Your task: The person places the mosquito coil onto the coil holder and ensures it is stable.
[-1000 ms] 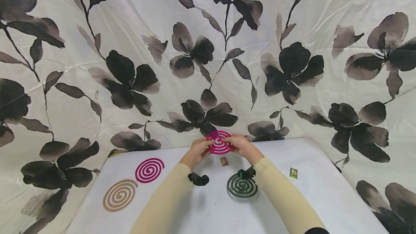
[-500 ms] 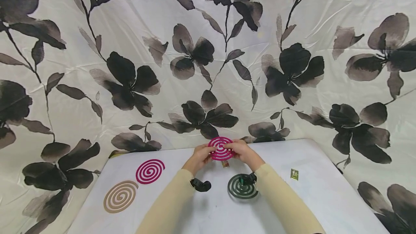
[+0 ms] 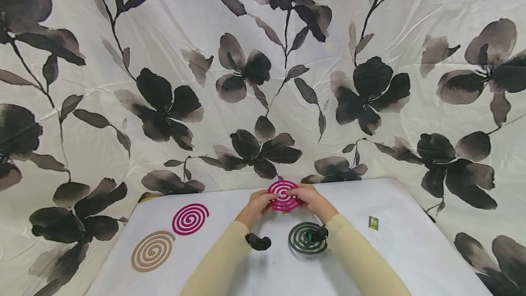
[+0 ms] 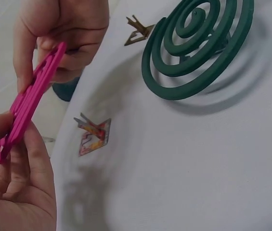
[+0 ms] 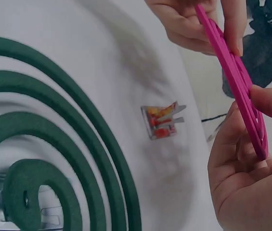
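Note:
Both hands hold a pink mosquito coil up over the far side of the white table. My left hand pinches its left edge, thumb on the near face and fingers behind. On the opposite edge, my right hand grips it the same way. The coil is seen nearly edge-on in both wrist views. Below it on the table lies a small metal coil stand with red and yellow print and raised prongs. Nearer the person, a green mosquito coil sits raised above the table on a metal stand, partly hidden by the right wrist.
A second pink coil and a tan coil lie flat on the table's left. A gold-coloured coil stand lies on the right. Behind the table hangs a floral cloth.
Both hands have come down and slightly right with the pink coil, which now covers most of the printed stand in the head view. The grip looks the same.

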The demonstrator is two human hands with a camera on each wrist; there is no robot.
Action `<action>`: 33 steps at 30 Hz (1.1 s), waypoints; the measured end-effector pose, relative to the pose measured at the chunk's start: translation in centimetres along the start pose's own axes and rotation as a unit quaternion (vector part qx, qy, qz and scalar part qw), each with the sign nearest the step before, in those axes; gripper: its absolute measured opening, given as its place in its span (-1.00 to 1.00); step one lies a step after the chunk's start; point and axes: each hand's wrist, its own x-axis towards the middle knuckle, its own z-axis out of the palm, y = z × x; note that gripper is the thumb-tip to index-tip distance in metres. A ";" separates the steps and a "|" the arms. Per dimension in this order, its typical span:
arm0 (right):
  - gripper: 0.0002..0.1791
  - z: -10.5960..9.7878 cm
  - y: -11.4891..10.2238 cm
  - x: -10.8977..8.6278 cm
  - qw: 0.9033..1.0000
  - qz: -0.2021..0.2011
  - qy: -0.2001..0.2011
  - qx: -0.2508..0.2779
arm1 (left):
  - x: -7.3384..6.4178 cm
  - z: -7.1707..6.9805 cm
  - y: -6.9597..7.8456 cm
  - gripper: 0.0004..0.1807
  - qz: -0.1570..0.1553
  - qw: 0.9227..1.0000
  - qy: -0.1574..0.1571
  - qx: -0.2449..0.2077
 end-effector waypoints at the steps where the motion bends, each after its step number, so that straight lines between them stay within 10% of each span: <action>1: -0.55 -0.1 0.1 0.0 1.000 0.002 0.001 0.001 | 0.0 0.1 -0.1 -0.52 0.001 1.000 -0.001 -0.001; 33: -0.60 -0.4 2.3 -0.1 0.998 0.015 0.025 -0.051 | -0.2 0.7 -3.2 -0.52 -0.012 0.999 0.014 -0.038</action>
